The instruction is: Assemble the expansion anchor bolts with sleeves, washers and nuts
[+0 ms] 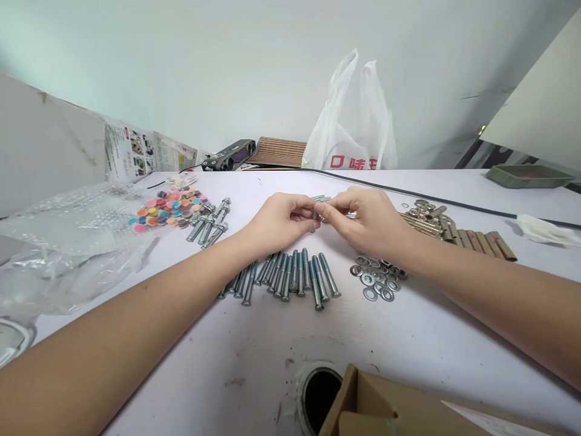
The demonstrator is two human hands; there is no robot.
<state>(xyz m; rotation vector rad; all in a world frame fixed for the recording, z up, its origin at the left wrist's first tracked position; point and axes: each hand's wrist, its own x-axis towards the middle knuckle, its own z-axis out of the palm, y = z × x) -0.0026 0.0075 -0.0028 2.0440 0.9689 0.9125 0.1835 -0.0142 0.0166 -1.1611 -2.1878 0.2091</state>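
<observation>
My left hand (285, 221) is closed in a pinch on a metal bolt (315, 217), of which only a short part shows between the fingers. My right hand (370, 221) meets it from the other side, thumb and forefinger pressed together at the bolt's top; whatever small part they grip is hidden. Just behind the fingertips lie more metal pieces (322, 198), partly covered. Below the hands, several loose bolts (295, 272) lie side by side, heads toward me. Flat washers (379, 278) form a pile under my right wrist.
Assembled bolts (211, 223) lie left, beside colourful discs (170, 209) and clear plastic wrap (68, 242). Metal sleeves (485, 243) lie right, near a black cable (408, 192). A cardboard box (399, 402) and a round hole (322, 396) are in front; a white bag (349, 133) stands behind.
</observation>
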